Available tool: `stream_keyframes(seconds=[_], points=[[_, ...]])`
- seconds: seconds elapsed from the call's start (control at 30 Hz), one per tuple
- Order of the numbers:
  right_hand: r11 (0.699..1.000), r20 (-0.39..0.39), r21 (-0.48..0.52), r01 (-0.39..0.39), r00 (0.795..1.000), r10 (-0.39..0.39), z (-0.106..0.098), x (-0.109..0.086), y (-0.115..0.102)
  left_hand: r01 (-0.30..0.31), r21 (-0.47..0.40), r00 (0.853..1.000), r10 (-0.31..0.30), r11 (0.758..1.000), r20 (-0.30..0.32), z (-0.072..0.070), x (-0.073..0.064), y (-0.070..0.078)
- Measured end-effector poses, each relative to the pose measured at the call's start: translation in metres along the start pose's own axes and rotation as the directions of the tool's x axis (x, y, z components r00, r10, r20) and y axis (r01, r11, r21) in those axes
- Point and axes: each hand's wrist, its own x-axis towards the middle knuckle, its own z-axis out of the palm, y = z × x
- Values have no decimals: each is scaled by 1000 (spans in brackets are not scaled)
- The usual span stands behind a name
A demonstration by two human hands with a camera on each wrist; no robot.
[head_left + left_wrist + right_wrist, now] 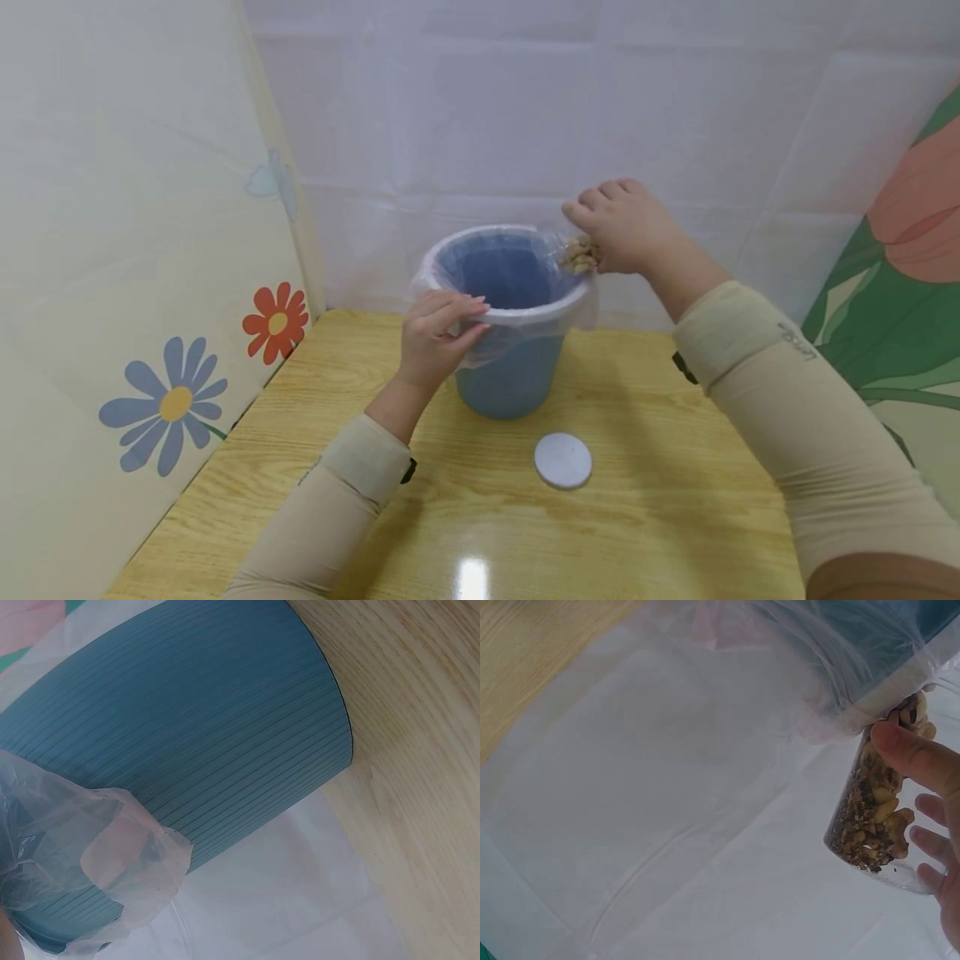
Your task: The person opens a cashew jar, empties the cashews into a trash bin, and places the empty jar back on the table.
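Note:
A blue trash bin (pixel 510 383) with a white rim stands upright, lined with a clear plastic bag (pixel 154 859) folded over its edge. My left hand (pixel 437 335) pinches the near-left rim and bag, fingers on top and thumb below. At the far-right rim my right hand (pixel 626 227) grips a clear jar (pixel 838 838), thumb on one side and fingers on the other. The jar is tilted with its mouth at the bin's edge. Inside it are brown shell-like pieces (pixel 877 817), bunched along the lower side and toward the mouth.
A white round lid-like disc (pixel 563 460) lies flat on the wooden table (pixel 480 508) in front of the bin. Behind the bin hangs a white sheet (pixel 480 117). A flower-printed panel (pixel 150 250) borders the table on the left.

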Motion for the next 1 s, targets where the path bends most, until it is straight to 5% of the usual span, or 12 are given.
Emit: stream_keyframes(seconds=[1.0], points=[[999, -18, -32, 33, 999, -33, 0, 0, 0, -1, -4, 1000, 1, 1000, -2, 1, 0, -1]])
